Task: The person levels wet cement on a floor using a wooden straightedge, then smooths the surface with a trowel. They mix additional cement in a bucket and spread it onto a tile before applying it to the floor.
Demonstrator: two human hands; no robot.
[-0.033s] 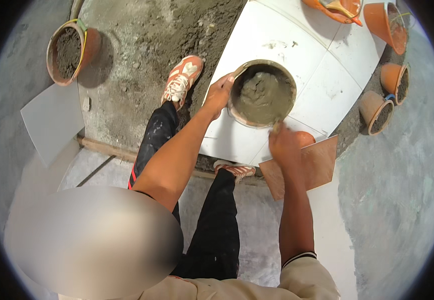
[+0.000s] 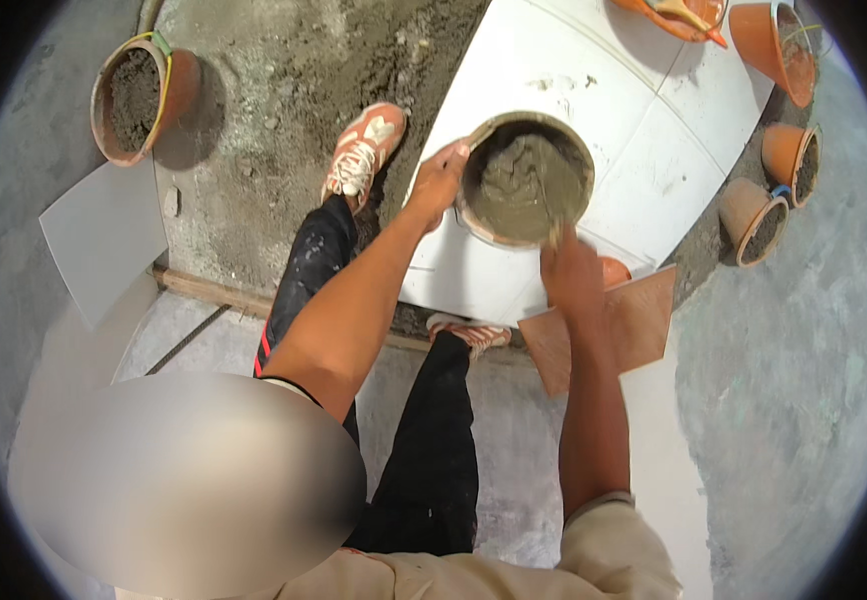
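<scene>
A round bucket of wet grey mortar (image 2: pixel 519 190) stands on white tiles (image 2: pixel 654 150). My left hand (image 2: pixel 437 185) grips the bucket's left rim, thumb at the top edge. At the near rim, my right hand (image 2: pixel 572 270) is closed on the handle of a tool (image 2: pixel 558 225), whose far part is sunk in the mortar and hard to make out. A brown square tile (image 2: pixel 644 320) lies just under my right forearm, beside an orange rounded object (image 2: pixel 614 270) partly hidden by it.
Orange pots with dirt or mortar stand at the upper left (image 2: pixel 179 105) and along the right (image 2: pixel 784 160), with an orange container (image 2: pixel 669 20) at the top. A grey tile (image 2: pixel 104 245) lies left. My feet (image 2: pixel 364 150) rest by rough cement (image 2: pixel 274 80) and a wooden batten (image 2: pixel 209 295).
My right hand and the tool have moved slightly upward, and the mortar's surface has shifted. My left hand stays on the rim.
</scene>
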